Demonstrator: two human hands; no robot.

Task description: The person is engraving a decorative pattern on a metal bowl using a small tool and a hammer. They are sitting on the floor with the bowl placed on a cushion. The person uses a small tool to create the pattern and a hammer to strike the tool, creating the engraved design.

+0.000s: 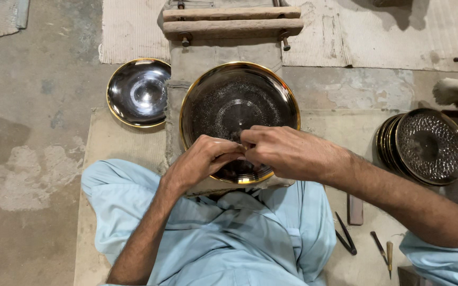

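A: Orientation of the round dark gold-rimmed metal plate [239, 100]?
B: Lay flat, face up, on the padded block at the mat's far edge.
A: Fingers?
B: Left hand [200, 161] and right hand [287, 151] pinched together over its near rim; object between them too small to tell.

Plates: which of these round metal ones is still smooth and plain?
The small plate lying alone on the left: mirror-smooth. The centre plate is speckled, and the stacked plates are dimpled.

Glossy metal plate [239, 100] (stippled middle); rough wooden clamp [232, 22].
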